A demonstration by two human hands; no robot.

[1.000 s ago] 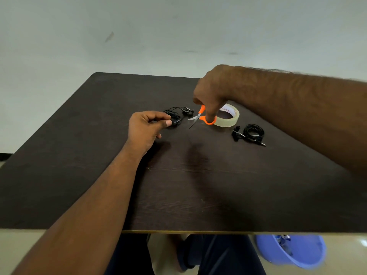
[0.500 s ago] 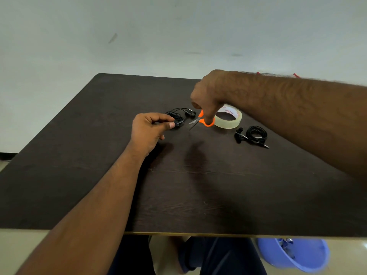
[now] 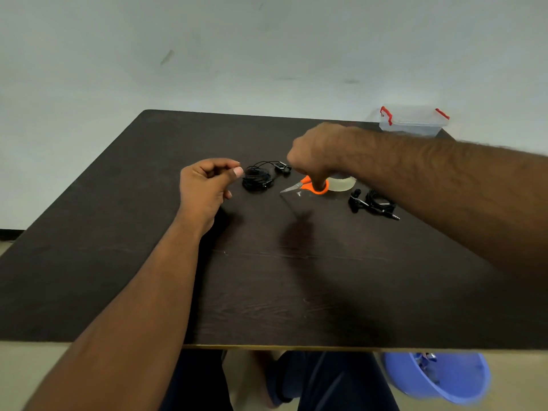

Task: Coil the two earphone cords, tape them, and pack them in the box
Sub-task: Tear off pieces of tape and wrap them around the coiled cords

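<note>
One coiled black earphone cord [image 3: 256, 180] lies on the dark table [image 3: 148, 262] at mid-back. My left hand [image 3: 204, 186] has its fingers curled, thumb and forefinger pinching at that coil's left edge. My right hand [image 3: 314, 154] grips the orange handles of small scissors [image 3: 308, 186], whose blades point left and sit low on the table. Behind that hand a clear tape roll [image 3: 345, 184] is partly hidden. A second coiled earphone cord [image 3: 374, 203] lies to the right, under my forearm. The clear box with red latches [image 3: 413, 123] stands at the far right corner, lid on.
A blue plastic bucket [image 3: 444, 381] with small items inside sits on the floor below the table's near right edge. A pale wall stands behind the table. My legs show under the near edge.
My right hand has lowered the scissors from beside the left coil down to the table near the tape roll. My left hand stays at the coil. The box has come into view.
</note>
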